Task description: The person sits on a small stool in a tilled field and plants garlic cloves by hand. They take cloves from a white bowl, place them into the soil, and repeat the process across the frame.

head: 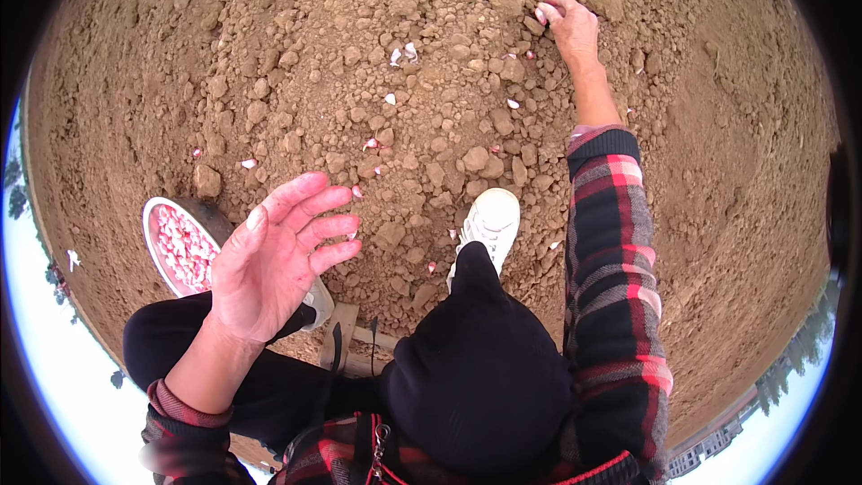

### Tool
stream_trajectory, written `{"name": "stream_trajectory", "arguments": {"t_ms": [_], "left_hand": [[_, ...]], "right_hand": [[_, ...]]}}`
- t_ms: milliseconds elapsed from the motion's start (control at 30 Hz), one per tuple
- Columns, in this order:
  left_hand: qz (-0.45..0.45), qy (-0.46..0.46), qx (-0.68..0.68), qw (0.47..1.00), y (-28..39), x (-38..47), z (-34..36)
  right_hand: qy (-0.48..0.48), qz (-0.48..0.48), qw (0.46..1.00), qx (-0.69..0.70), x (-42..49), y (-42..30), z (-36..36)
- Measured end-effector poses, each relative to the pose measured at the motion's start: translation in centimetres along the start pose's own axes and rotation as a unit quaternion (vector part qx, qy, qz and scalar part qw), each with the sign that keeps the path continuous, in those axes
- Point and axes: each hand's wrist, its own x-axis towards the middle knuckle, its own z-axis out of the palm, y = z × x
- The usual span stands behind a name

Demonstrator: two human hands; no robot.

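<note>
My right hand [572, 23] reaches out to the far right, low over the clods, its fingertips pinched on a pale pink garlic clove [541, 15]. Fingers spread and palm turned up, my left hand [279, 252] is held in the air with nothing in it. Just left of it, partly covered by the hand, a white-rimmed basin [156, 261] holds many peeled-apart pink garlic cloves [183, 246]. More single cloves lie scattered on the loose soil, among them a white clove [390, 99] and another clove [513, 104] nearer my right hand.
Dry, cloddy brown soil [323, 74] spreads all around. My white shoe [495, 215] stands among several cloves. A low wooden frame [350, 333] shows between my legs. Papery white skins [404, 54] lie ahead, and a larger clod [207, 180] sits beyond the basin.
</note>
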Motion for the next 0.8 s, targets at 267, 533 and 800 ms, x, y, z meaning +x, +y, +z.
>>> {"name": "stream_trajectory", "arguments": {"t_ms": [267,533,800], "left_hand": [[0.0,-0.002,0.003,1.0,0.2,-0.2,-0.2],[-0.007,-0.012,-0.004,1.0,0.0,0.0,-0.2],[-0.007,-0.011,-0.005,1.0,0.2,0.2,0.0]], "right_hand": [[0.026,0.024,0.996,0.087,-0.7,0.5,0.5],[0.038,0.086,0.961,0.261,-0.6,1.4,-0.5],[0.017,0.017,0.991,-0.133,-0.1,-1.7,1.4]]}}
